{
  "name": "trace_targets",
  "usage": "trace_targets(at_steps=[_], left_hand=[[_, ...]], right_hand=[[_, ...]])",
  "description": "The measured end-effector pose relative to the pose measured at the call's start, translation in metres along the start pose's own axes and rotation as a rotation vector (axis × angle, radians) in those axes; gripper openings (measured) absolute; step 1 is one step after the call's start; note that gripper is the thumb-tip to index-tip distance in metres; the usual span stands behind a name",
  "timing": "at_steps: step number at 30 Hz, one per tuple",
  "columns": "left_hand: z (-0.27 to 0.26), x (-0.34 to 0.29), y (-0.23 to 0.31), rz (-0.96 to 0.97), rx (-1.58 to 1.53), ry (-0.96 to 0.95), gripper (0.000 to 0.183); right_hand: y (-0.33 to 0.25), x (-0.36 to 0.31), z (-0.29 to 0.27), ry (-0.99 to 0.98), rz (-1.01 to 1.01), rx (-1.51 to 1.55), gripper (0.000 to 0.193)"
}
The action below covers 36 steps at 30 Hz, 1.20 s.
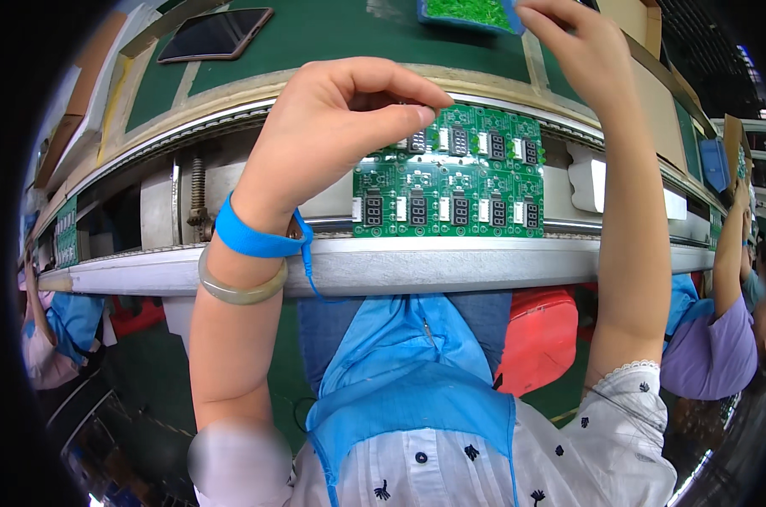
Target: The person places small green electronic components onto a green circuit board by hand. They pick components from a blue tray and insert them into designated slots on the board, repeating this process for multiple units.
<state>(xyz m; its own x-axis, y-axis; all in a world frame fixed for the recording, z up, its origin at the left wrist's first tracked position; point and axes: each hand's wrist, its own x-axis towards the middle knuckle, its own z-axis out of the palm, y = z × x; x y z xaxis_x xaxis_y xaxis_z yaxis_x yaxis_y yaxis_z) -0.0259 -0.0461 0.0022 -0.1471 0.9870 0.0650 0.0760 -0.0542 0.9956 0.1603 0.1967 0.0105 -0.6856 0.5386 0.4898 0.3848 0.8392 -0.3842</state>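
A green circuit board panel [438,182] lies across the conveyor rails in front of me. It carries rows of dark digit displays, white connectors and, along its far part, small bright green parts. My left hand [340,114] is above the panel's far left corner, thumb and index finger pinched close together; anything between them is too small to make out. At the far side, my right hand [581,46] is at the right edge of a blue tray [471,27] heaped with small green parts. Its fingers are bent together, and what they hold, if anything, is hidden.
A dark-screened phone [215,35] lies on the green surface at the far left. The metal front rail [450,266] runs between me and the panel. A white plastic piece [586,182] sits right of the panel. Co-workers are on both sides, one in a purple sleeve [712,355].
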Motion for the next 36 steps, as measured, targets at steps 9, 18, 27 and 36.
trace_targets(at_steps=[9,18,27,36], left_hand=[[-0.009,0.001,-0.001,-0.057,-0.072,0.075,0.024],[-0.011,0.000,0.000,-0.060,-0.161,0.082,0.024],[-0.011,-0.001,-0.002,-0.053,-0.111,0.092,0.021],[-0.012,0.000,-0.007,-0.037,-0.067,0.074,0.020]], right_hand=[[-0.059,0.066,0.042,-0.320,-0.033,-0.141,0.024],[-0.054,0.062,0.042,-0.188,0.039,-0.080,0.020],[-0.072,0.021,0.016,-0.113,0.270,0.600,0.014],[-0.082,-0.053,0.001,-0.172,0.268,0.925,0.026]])
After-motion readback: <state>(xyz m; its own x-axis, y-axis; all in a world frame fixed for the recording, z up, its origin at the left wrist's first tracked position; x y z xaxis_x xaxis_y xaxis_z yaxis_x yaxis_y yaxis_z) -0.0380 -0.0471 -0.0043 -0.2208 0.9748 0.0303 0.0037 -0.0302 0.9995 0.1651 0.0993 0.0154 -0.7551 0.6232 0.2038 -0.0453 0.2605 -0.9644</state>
